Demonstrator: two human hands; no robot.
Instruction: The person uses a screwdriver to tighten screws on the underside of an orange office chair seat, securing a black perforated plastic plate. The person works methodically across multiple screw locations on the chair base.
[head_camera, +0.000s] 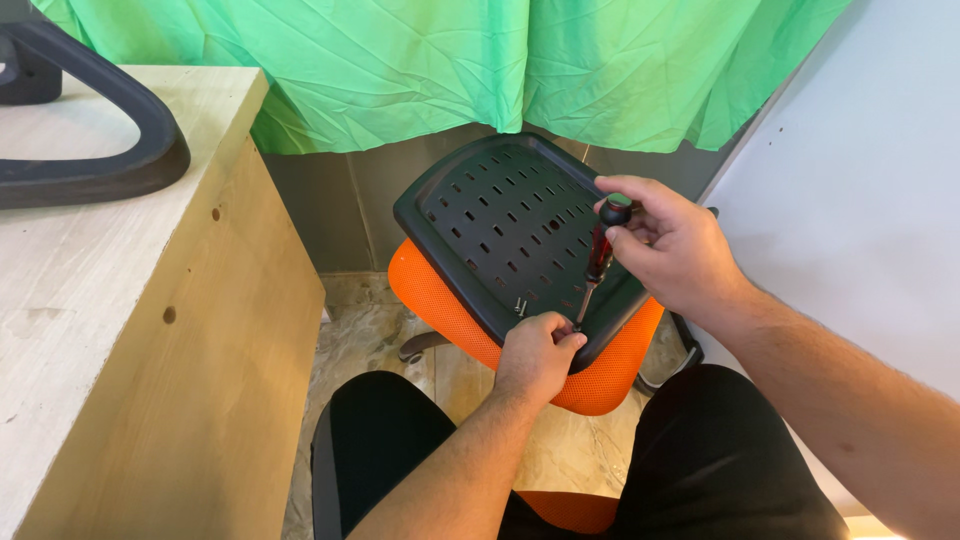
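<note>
Green curtain behind, right hand (675, 250) clamped on screwdriver (598, 262), left hand (535, 355) gripping black seat plate (500, 220) beside its tip.

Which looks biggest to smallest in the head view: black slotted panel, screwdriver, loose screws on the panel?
1. black slotted panel, by far the largest.
2. screwdriver, held by the right hand, its tip beside the left hand.
3. loose screws, tiny.
All lie at similar depth, so the order is safe.

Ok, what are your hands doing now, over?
Right hand grips screwdriver, tip down on black slotted panel. Left hand steadies the tip at panel's near edge. Loose screws lie beside it. Nothing blocking.
</note>
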